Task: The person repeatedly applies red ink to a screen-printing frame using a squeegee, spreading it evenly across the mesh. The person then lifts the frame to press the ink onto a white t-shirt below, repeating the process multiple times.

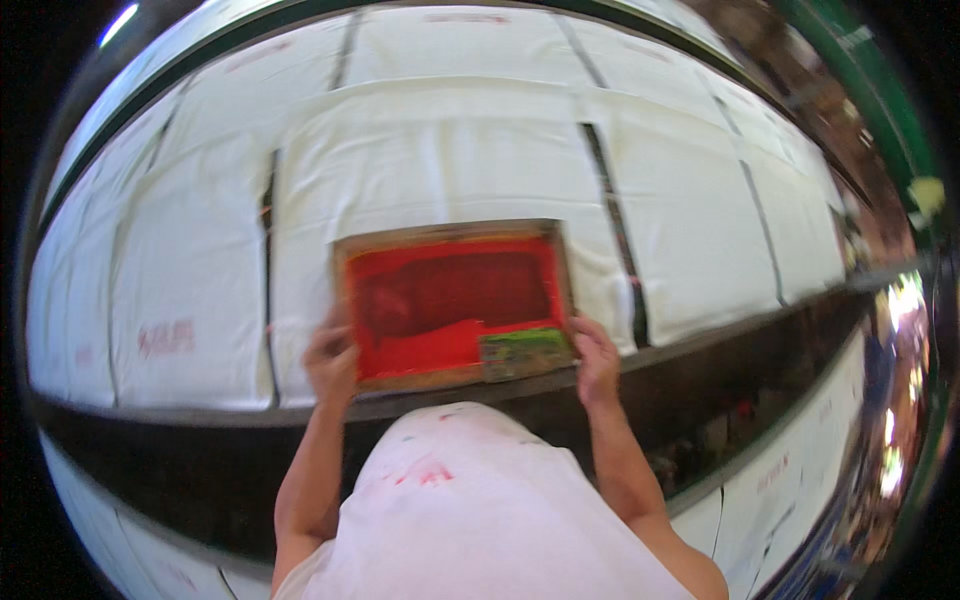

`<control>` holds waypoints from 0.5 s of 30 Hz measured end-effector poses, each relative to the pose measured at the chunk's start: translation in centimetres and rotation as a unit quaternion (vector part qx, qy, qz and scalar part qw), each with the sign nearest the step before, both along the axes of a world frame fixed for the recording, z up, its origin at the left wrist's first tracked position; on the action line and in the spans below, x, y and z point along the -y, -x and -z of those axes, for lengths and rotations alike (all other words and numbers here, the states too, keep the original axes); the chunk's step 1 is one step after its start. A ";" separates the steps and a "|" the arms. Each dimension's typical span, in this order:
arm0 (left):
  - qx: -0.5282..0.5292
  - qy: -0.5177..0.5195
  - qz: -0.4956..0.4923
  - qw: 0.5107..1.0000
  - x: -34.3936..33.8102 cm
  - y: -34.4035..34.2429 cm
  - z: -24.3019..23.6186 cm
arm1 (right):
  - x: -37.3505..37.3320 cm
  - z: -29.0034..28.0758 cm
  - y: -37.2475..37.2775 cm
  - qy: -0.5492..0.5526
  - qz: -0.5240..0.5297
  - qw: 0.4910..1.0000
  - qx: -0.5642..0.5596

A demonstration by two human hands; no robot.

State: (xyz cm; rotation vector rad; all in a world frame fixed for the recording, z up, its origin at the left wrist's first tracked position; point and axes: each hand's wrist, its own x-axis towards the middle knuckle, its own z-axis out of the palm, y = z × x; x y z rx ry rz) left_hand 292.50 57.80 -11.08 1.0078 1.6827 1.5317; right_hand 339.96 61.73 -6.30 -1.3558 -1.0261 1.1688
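Note:
Both my hands grip a wooden screen-printing frame by its two short sides. My left hand is closed on the left edge near the lower corner, and my right hand on the right edge. Red ink covers much of the mesh, with a darker rectangular area in the upper part. In the frame's lower right corner lies a flat block, green on top and greyish below. Underneath the frame is a white cloth panel; whether they touch, I cannot tell.
Several more white cloth panels lie side by side on the long table, with dark gaps between them. Some bear small red prints. A dark table edge runs in front of me. Another row of white panels is behind, lower right.

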 end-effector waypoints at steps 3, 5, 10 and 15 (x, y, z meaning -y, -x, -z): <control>0.094 -0.066 0.024 0.993 -1.0 -0.7 -1.1 | 0.1 -0.4 0.1 -0.011 0.000 0.998 -0.064; 0.099 -0.037 0.025 0.994 -0.9 -0.5 -1.8 | 0.4 -0.3 0.2 -0.009 0.007 0.997 -0.081; 0.047 0.024 0.026 0.998 -0.5 0.2 -1.4 | 0.6 -0.1 0.2 -0.014 0.005 0.997 -0.082; 0.069 0.020 0.017 0.997 -0.2 0.1 -1.5 | 0.4 -0.5 0.3 0.007 -0.004 0.999 -0.035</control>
